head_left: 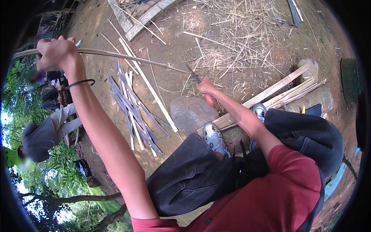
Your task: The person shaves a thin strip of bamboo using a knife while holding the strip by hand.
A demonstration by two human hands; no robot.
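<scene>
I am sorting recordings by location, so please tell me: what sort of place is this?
Likely an outdoor work yard: bare earth strewn with pale shavings, a pile of long strips, and leafy trees at left.

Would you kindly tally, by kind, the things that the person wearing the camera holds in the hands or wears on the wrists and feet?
Long thin strip: 1
Red-handled knife: 1
Dark wristband: 1
Patterned shoes: 2
Total: 5
</scene>
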